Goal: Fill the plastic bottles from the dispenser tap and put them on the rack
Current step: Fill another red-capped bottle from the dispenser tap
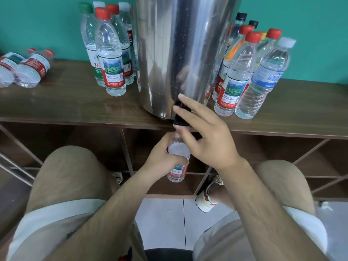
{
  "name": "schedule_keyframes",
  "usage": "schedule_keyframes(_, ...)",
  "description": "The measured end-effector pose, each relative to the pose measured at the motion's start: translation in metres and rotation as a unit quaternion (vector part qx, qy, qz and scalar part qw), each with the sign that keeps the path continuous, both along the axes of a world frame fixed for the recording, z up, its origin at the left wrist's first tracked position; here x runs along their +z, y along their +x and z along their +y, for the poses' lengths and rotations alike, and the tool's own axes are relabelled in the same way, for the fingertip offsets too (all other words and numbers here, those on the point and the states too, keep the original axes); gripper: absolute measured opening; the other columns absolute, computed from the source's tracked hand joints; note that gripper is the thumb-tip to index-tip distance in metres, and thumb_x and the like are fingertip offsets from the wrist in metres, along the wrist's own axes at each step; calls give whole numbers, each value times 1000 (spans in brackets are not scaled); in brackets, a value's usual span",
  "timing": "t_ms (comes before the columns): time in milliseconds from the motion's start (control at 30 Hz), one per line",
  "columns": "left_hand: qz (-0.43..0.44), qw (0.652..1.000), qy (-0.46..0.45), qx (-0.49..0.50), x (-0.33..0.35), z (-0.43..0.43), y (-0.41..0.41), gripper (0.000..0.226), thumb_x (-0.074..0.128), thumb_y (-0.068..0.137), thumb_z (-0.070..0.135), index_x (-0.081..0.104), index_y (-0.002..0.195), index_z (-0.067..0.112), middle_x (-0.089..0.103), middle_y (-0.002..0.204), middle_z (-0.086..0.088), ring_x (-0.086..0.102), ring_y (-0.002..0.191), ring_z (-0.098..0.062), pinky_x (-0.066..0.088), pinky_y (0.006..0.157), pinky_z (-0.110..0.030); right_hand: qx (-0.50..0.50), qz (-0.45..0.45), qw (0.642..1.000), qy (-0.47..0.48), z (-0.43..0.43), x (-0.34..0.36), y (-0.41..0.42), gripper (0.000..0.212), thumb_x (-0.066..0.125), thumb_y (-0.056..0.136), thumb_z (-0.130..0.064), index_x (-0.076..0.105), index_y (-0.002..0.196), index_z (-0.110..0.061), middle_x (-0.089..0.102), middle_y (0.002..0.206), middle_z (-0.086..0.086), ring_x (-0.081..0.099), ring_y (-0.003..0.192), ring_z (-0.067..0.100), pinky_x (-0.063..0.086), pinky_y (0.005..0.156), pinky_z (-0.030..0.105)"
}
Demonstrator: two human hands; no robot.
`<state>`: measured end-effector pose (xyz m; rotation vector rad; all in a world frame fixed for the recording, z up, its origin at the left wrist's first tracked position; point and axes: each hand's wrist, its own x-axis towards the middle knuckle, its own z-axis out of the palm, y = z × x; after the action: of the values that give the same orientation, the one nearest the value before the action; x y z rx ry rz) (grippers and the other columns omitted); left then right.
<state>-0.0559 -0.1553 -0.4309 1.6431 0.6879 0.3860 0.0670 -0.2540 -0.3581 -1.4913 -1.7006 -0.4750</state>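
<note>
Plastic bottle (178,150) hangs directly beneath the dispenser tap (179,119), left hand (162,159) wrapped round its shoulder so its mouth meets the spout, while the right hand (205,136) pinches that tap.

White shorts (56,223) and cream sneakers (205,201) with red trim.
</note>
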Motion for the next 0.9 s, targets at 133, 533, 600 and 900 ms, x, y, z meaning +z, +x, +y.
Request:
schedule_keyframes(133, 6, 1000, 3, 1, 2, -2, 0, 74, 83, 64, 17, 54, 130, 35, 68, 119, 8, 64, 116, -14, 55, 102, -48, -9, 165, 986, -10, -15, -15, 6, 52, 70, 96, -29, 57, 140, -6, 59, 135, 6, 60, 125, 17, 53, 99, 30)
schedule_keyframes(533, 32, 999, 9, -2, 2, 0, 1, 76, 83, 73, 6, 49, 137, 29, 66, 123, 4, 64, 116, -19, 55, 101, -45, -13, 328, 922, -204, 7, -38, 17, 15, 79, 91, -37, 75, 103, -28, 74, 95, -10, 68, 93, 7, 44, 70, 10)
schedule_keyframes(600, 43, 999, 12, -5, 0, 1, 1, 75, 83, 75, 5, 48, 137, 29, 65, 123, 4, 64, 115, -18, 55, 97, -39, -19, 329, 921, -209, 7, -40, 19, 17, 81, 90, -35, 76, 102, -24, 75, 93, -10, 69, 91, 6, 45, 70, 9)
schedule_keyframes(900, 85, 995, 53, -14, -7, 1, 6, 72, 84, 82, 13, 45, 141, 28, 60, 124, 7, 58, 95, -5, 46, 75, -17, -34, 328, 914, -239, 6, -45, 22, 18, 82, 88, -38, 78, 101, -26, 76, 94, -15, 70, 93, 2, 56, 82, 23)
